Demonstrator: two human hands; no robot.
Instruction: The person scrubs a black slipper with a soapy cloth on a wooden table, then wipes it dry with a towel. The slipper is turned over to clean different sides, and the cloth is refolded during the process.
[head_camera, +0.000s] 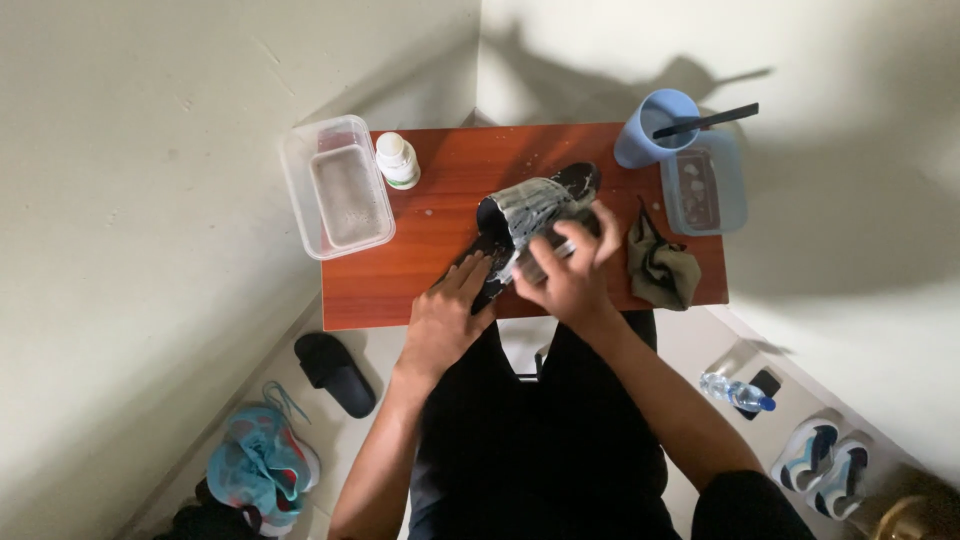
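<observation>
Left hand (447, 305) lay flat, fingers spread, pinning the black slide sandal (530, 215) mid-worktop (400, 280). Right hand (567, 270) was curled around what looked like a brush on its soapy strap. Best bet, I'd say: press firmly, use short strokes. Tub (340, 185) and blue cup (652, 127) sat behind.

Table (400, 275): one black slide sandal (535, 215), foam-covered; two clear plastic tubs (338, 185) (703, 185); one white bottle (397, 160); one blue cup (655, 125); one olive rag (660, 268).

Floor: one black slide (335, 373); one water bottle (737, 392); three sneakers (262, 465) (808, 452) (843, 478).
</observation>
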